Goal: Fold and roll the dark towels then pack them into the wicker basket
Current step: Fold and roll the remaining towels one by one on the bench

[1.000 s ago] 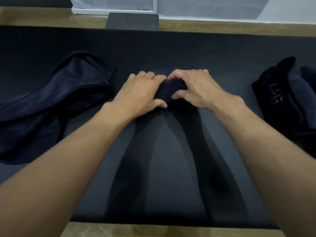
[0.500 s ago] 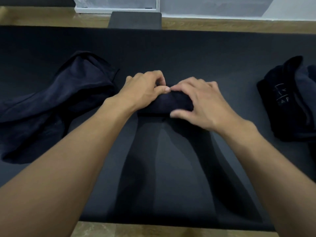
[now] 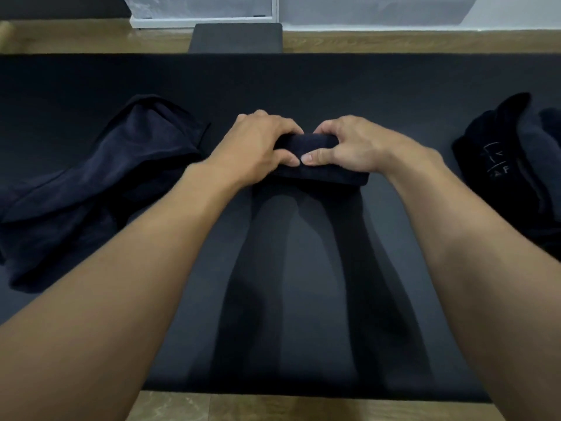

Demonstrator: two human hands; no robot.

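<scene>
Your left hand (image 3: 258, 147) and right hand (image 3: 349, 147) both squeeze the towel roll (image 3: 312, 144); roll it tight and even.

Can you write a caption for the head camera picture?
Left hand and right hand grip a rolled dark towel on the black mat.

soft matt dark cloth towel roll (image 3: 306, 144), matt black mat (image 3: 303, 86), wood-grain floor w/ slight sheen (image 3: 91, 38)
</scene>
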